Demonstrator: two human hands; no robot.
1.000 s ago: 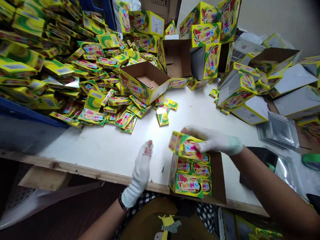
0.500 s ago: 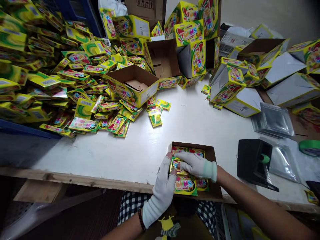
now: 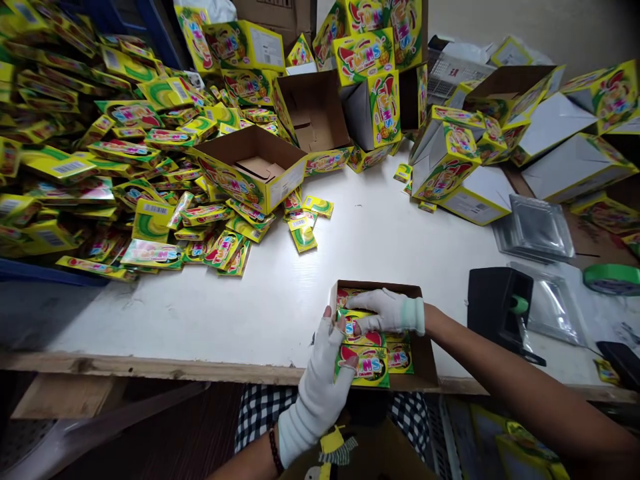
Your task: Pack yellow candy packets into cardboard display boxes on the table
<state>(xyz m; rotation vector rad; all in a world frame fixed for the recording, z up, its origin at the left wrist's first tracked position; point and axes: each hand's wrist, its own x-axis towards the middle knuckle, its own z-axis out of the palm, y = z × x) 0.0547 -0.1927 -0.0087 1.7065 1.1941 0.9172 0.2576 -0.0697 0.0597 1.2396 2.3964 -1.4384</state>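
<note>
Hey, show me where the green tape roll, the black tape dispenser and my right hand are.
Green tape roll (image 3: 610, 271): head view, upper face.
Black tape dispenser (image 3: 484, 303): head view, side of the body.
Right hand (image 3: 387, 312): head view, back of the glove.

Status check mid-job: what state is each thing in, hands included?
Front carton: open, partly filled with packets
Left hand: gloved, fingers spread at the carton's left side
Right hand: gloved, on the packets inside; grip unclear
Carton beside the heap: open, no packets visible inside
Packet heap: loose, jumbled
Green tape roll: lying flat
</note>
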